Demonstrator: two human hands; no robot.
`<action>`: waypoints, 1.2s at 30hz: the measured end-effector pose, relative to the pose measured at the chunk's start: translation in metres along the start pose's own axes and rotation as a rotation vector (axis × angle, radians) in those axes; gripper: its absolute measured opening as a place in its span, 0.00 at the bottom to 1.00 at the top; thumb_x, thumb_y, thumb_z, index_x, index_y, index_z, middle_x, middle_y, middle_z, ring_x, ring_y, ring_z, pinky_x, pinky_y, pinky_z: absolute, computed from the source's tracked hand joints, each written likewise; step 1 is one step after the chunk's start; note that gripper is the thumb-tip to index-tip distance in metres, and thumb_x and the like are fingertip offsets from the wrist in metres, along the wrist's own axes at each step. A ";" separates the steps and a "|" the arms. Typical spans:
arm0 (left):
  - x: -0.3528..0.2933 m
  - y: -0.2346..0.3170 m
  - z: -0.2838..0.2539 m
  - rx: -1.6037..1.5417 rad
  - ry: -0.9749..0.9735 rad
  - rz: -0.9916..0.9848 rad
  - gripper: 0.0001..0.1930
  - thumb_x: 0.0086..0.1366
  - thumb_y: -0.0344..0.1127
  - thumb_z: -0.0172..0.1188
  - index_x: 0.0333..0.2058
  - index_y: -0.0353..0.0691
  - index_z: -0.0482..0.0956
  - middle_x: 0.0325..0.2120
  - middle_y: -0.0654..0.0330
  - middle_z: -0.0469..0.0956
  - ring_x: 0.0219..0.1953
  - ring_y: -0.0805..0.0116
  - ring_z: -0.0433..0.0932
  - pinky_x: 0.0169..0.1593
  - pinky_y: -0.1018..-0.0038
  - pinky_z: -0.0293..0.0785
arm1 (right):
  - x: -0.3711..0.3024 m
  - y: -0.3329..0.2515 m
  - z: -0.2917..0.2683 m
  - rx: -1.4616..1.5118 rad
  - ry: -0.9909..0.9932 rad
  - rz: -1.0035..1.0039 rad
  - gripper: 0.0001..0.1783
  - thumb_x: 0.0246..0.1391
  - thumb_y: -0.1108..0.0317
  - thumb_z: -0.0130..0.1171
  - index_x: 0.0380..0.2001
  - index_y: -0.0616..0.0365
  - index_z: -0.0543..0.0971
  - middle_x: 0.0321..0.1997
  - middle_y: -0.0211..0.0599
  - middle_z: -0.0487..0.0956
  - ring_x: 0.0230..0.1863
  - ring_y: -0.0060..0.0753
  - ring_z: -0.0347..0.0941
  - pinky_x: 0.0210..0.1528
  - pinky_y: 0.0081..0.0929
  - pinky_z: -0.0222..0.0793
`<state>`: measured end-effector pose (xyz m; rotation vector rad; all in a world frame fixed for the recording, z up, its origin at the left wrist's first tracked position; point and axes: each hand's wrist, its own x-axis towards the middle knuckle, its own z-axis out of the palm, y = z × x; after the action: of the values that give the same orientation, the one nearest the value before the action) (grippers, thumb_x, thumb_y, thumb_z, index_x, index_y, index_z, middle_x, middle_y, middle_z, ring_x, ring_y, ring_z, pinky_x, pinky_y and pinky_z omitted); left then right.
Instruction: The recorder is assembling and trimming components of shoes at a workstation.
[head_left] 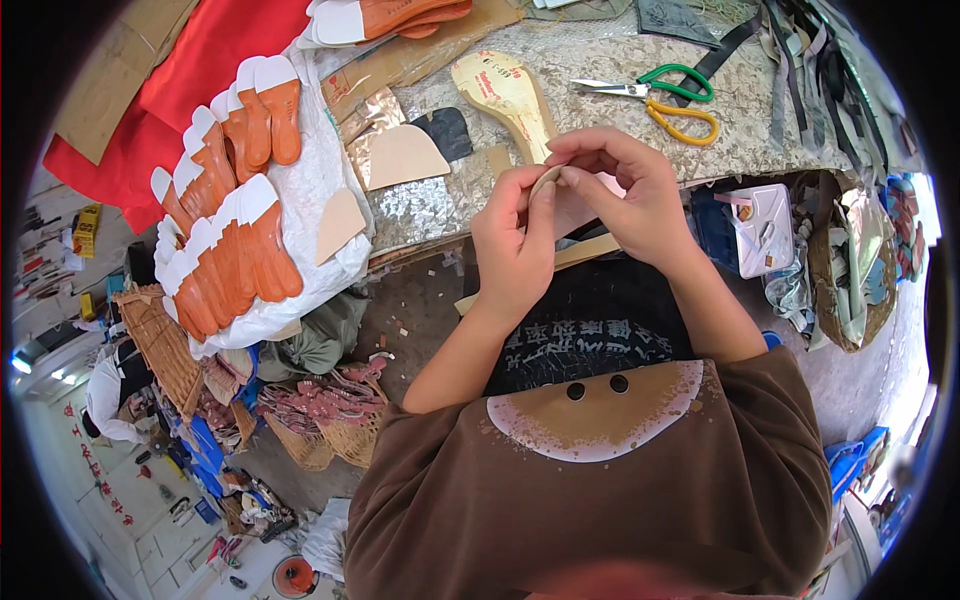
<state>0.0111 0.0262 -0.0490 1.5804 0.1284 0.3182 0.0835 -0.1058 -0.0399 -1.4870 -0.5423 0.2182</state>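
My left hand (515, 235) and my right hand (625, 195) meet over the near edge of the workbench. Both pinch a small beige piece (546, 180) between thumbs and fingertips; most of it is hidden by the fingers. Just beyond them lies a pale yellow shoe last (495, 88), its narrow end close to my knuckles. To its left are a beige rounded leather piece (408, 157) and a black rounded piece (444, 134). Scissors (650, 95) with one green and one yellow handle lie partly open at the right.
Rows of orange-and-white insoles (235, 240) rest on white sheeting at the left, with another beige piece (340, 226) at its edge. Black straps (825, 70) hang at the far right. Below the bench's right side are a clear plastic box (763, 235) and a scrap basket (850, 290).
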 end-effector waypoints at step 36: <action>0.003 -0.017 -0.006 0.745 0.107 0.759 0.17 0.58 0.17 0.55 0.47 0.28 0.77 0.40 0.43 0.80 0.41 0.51 0.82 0.43 0.68 0.78 | -0.011 -0.003 -0.009 0.350 -0.113 0.396 0.09 0.55 0.71 0.61 0.37 0.66 0.80 0.30 0.31 0.80 0.33 0.18 0.75 0.39 0.17 0.72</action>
<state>0.0137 0.0338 -0.0652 2.3138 -0.3216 1.0348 0.0774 -0.1193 -0.0391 -1.2305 -0.2749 0.6767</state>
